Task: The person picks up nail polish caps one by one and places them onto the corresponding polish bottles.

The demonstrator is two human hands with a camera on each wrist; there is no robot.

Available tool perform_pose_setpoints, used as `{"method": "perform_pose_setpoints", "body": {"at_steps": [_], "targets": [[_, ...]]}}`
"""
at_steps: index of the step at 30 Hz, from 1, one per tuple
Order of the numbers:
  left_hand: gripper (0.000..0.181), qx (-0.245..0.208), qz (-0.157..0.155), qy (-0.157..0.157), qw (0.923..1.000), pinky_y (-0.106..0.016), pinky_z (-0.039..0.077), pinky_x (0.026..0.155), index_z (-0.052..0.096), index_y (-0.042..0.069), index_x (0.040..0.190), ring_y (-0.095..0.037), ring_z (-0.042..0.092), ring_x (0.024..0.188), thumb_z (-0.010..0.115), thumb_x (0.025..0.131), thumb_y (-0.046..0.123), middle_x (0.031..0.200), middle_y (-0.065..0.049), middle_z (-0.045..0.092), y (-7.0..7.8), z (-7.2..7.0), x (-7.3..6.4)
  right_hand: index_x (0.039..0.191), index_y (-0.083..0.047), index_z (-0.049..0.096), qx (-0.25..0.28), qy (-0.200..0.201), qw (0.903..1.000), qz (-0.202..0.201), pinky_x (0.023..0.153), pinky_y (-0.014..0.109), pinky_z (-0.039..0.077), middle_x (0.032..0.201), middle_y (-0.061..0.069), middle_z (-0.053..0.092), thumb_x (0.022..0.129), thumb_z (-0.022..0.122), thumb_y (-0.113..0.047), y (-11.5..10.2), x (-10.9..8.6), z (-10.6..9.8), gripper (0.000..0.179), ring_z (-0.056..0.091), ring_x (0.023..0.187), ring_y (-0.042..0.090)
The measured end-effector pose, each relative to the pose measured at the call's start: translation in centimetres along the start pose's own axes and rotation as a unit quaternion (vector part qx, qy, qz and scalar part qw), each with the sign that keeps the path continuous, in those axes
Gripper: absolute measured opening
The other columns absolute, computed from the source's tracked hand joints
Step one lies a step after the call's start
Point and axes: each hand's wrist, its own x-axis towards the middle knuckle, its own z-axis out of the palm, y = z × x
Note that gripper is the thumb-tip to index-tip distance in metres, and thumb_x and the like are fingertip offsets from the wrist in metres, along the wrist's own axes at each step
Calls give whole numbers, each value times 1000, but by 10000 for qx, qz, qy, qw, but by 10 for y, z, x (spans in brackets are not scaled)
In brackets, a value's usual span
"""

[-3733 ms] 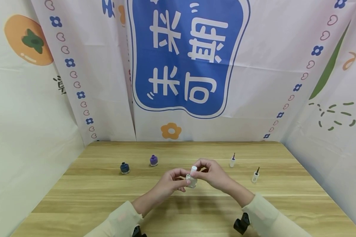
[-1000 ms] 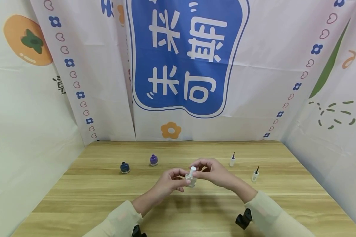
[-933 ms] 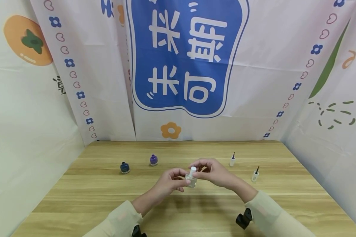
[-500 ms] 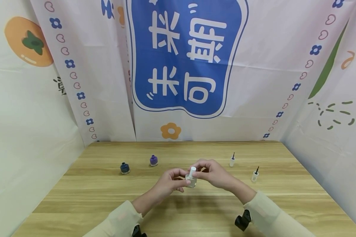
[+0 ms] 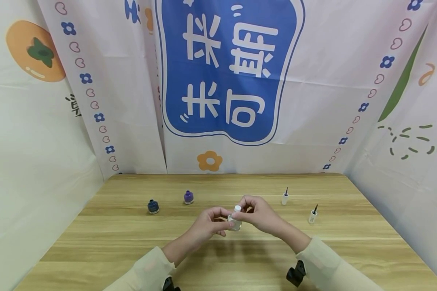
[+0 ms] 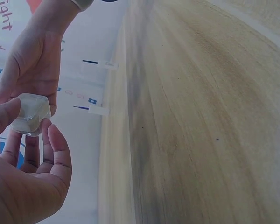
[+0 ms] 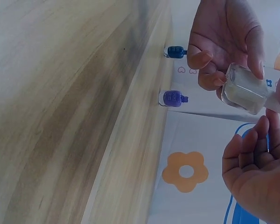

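The left hand (image 5: 210, 223) is curling its fingers around a clear bottle (image 5: 234, 222), holding it just above the surface (image 5: 218, 258). The right hand (image 5: 257, 213) is arching over from the right, fingertips pinching the bottle's white cap (image 5: 237, 209).

We see a light wooden table (image 5: 131, 242) — grain running left to right. Four small items sit directly on it: a dark blue bottle (image 5: 153, 206) at about 10 o'clock from centre, a purple bottle (image 5: 188, 197) just past it toward 11, and two white brush caps — one (image 5: 285, 197) near 1 o'clock, the other (image 5: 313, 216) near 3.
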Motion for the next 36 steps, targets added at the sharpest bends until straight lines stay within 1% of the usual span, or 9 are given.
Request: {"method": "perform_pose_setpoints", "body": {"at_steps": [4, 8, 13, 15, 18, 21, 24, 31, 36], "targets": [[26, 27, 12, -8, 10000, -26, 54, 66, 64, -3, 107, -17, 60, 83, 73, 86, 11, 101, -7, 66, 0, 0, -1, 88, -6, 59, -8, -4, 10000, -15, 58, 25, 43, 85, 7, 59, 89, 73, -24, 0, 0, 1, 23, 52, 71, 18], [27, -2, 19, -27, 10000, -26, 54, 67, 64, -3, 108, -18, 61, 84, 73, 86, 11, 101, -7, 66, 0, -1, -1, 94, -7, 63, -88, -107, 9998, -112, 61, 27, 46, 88, 7, 59, 89, 72, -25, 0, 0, -2, 21, 53, 75, 20], [28, -68, -1, -45, 10000, -26, 54, 67, 64, -3, 109, -17, 61, 85, 73, 87, 12, 101, -7, 66, 1, -2, -2, 111, -6, 66, -58, -537, 9975, -457, 67, 29, 50, 95, 7, 60, 93, 68, -20, -2, 2, -9, 23, 55, 84, 22], [28, -76, -6, -53, 10000, -26, 54, 66, 64, -3, 109, -17, 61, 84, 73, 87, 12, 100, -7, 66, 0, -3, -2, 116, -5, 66, -25, -706, 9960, -551, 68, 30, 51, 97, 7, 61, 95, 65, -18, -2, 2, -11, 25, 55, 85, 22], [28, -86, -4, -73, 9999, -26, 54, 66, 64, -3, 108, -17, 61, 84, 73, 86, 12, 101, -7, 66, 0, -4, -1, 120, -7, 66, 28, -892, 9942, -607, 70, 31, 52, 99, 7, 62, 96, 63, -17, -3, 2, -13, 26, 56, 85, 22], [28, -51, 7, -81, 10000, -26, 54, 67, 64, -3, 108, -17, 61, 84, 73, 86, 12, 101, -7, 66, -1, -4, -1, 119, -6, 67, 113, -979, 9932, -612, 73, 32, 54, 102, 8, 63, 97, 62, -15, -4, 1, -12, 25, 58, 86, 23], [27, -7, 5, -74, 10000, -26, 54, 67, 64, -3, 107, -17, 61, 84, 73, 86, 13, 101, -7, 66, 0, -3, -2, 116, -6, 68, 169, -939, 9938, -579, 74, 31, 54, 103, 9, 64, 96, 62, -14, -5, 1, -12, 23, 59, 86, 23], [29, -21, -47, -70, 10000, -27, 54, 68, 64, -2, 109, -18, 61, 86, 73, 87, 14, 103, -7, 65, 1, -2, -2, 109, -9, 71, 6, -619, 9969, -492, 72, 31, 52, 100, 7, 63, 95, 64, -17, -5, 1, -10, 17, 58, 88, 23], [29, -39, -64, -29, 10000, -28, 54, 69, 64, -2, 110, -18, 61, 87, 73, 87, 14, 104, -7, 65, 3, -1, -2, 103, -11, 71, -80, -400, 9983, -409, 70, 33, 52, 96, 5, 63, 94, 66, -19, -5, 1, -7, 13, 56, 85, 23]]}}
